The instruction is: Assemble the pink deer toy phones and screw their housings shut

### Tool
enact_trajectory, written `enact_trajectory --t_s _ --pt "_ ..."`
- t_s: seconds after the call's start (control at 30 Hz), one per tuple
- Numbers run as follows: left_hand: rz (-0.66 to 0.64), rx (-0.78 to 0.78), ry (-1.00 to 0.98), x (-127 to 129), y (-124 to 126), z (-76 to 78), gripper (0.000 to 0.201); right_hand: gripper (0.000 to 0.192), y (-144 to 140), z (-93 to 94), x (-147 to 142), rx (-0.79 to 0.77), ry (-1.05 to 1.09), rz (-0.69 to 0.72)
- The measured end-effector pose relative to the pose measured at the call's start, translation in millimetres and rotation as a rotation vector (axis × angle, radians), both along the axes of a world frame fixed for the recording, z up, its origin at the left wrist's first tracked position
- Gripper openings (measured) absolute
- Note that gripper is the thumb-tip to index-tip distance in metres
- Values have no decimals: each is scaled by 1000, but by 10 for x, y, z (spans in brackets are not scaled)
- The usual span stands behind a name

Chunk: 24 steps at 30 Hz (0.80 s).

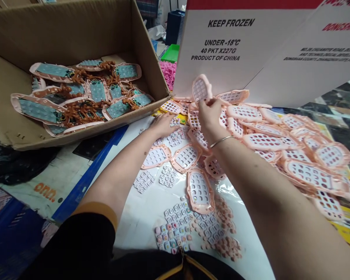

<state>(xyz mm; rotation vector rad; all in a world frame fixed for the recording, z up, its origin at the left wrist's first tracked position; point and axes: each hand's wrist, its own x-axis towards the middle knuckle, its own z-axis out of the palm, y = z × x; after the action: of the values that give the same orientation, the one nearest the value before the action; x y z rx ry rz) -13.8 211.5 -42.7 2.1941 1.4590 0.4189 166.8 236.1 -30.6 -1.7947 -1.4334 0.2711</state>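
Holding up a pale pink oval plastic faceplate pierced with a grid of button holes, just above the middle of the frame, against the white printed carton wall behind. Right hand pinching its lower edge between thumb and fingertips, closed narrowly on the piece, a thin metal bangle showing at the wrist. Left hand lying flat and spread, palm down, on the small white rubber keypad sheets left of centre, gripping nothing that can be made out.

Judging by the look: a light, thin, fairly stiff shell, likely flexing a little at the perforated middle (so gripping by the solid rim seems safer than by the webbing), smooth and somewhat slippery, prone to snagging on others in the heap.

Spreading across the right half, a loose pile of matching pink faceplates, overlapping. Sitting in the upper left, a brown cardboard box holding assembled pink pieces with teal panels and brown cords. Lying at lower centre, more coloured keypad sheets on white sheeting.
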Motion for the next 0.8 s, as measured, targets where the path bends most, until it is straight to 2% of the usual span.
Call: enact_trajectory --t_s 0.07,0.17,0.3,0.4,0.5,0.57,0.67,0.73,0.8 --pt "2 23 67 67 46 19 74 35 -54 -9 -52 -20 -112 113" --pt "-15 47 154 129 124 24 70 29 -139 3 -127 -81 -349 291" --pt "-34 35 164 152 205 2 64 37 -184 60 -163 -217 -502 360" --pt "-172 43 68 116 156 4 59 40 -266 135 -127 -281 -599 487" --pt "-344 -11 -54 51 -53 48 50 33 -469 216 -33 -344 -749 692" --pt "-364 -59 -63 17 -272 95 45 31 -659 261 62 -377 -806 830" --pt "-387 -103 -44 -6 -651 180 51 29 -946 311 238 -341 -833 1015" --pt "-454 -144 -31 -27 -888 242 54 25 -1085 342 347 -294 -835 1088" --pt "-533 -183 -36 -84 -1070 302 57 24 -1160 376 406 -315 -818 1112"
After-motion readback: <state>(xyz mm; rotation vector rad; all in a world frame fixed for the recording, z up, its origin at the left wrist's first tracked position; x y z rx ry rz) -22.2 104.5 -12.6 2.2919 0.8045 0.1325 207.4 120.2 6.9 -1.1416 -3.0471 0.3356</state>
